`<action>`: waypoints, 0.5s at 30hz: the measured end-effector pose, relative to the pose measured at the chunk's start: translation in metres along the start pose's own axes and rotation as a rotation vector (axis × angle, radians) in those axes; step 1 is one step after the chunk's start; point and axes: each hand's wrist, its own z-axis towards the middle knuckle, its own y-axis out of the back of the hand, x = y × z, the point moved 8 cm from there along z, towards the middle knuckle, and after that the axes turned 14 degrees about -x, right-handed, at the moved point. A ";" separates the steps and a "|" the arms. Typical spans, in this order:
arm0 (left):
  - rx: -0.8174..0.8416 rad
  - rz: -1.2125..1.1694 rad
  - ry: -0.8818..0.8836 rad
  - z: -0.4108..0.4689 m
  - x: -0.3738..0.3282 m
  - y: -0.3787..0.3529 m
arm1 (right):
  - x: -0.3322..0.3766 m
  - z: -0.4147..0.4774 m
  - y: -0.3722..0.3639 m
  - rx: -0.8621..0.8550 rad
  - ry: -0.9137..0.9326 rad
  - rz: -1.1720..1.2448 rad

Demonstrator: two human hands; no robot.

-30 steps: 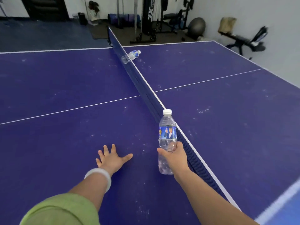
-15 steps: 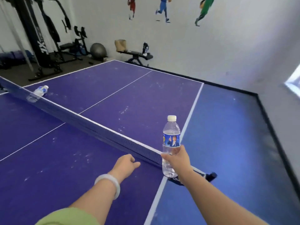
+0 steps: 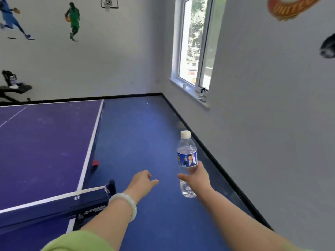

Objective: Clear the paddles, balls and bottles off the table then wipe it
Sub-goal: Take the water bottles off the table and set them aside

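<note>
My right hand (image 3: 196, 179) grips a clear plastic water bottle (image 3: 187, 156) with a white cap and blue label. The bottle stands upright in the air over the blue floor, to the right of the purple table-tennis table (image 3: 45, 142). My left hand (image 3: 143, 181) hangs beside it with loosely curled fingers and holds nothing. It is past the net's end post (image 3: 111, 187), off the table's edge. The net (image 3: 54, 205) crosses the lower left. No bottle, paddle or ball shows on the visible part of the table.
A small red object (image 3: 95, 163) lies on the floor under the table's side edge. A small white ball (image 3: 147, 103) rests on the floor near the far corner. A window (image 3: 194, 46) sits in the right wall, and gym gear (image 3: 12, 86) stands at far left.
The view has swung right, away from the table toward the window wall. My right hand has carried the bottle off the table and over the floor. My left hand has left the tabletop.
</note>
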 end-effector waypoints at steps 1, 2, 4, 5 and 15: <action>0.036 0.003 -0.040 -0.009 -0.028 -0.024 | -0.013 0.005 0.034 -0.041 -0.017 -0.005; 0.069 0.004 -0.078 -0.018 -0.055 -0.046 | -0.025 0.009 0.067 -0.084 -0.036 -0.003; 0.131 -0.006 -0.147 -0.038 -0.107 -0.091 | -0.049 0.013 0.134 -0.173 -0.070 0.006; 0.156 -0.015 -0.174 -0.048 -0.128 -0.108 | -0.058 0.014 0.161 -0.208 -0.084 0.008; 0.469 0.006 -0.508 -0.170 -0.324 -0.299 | -0.173 -0.015 0.416 -0.601 -0.318 0.024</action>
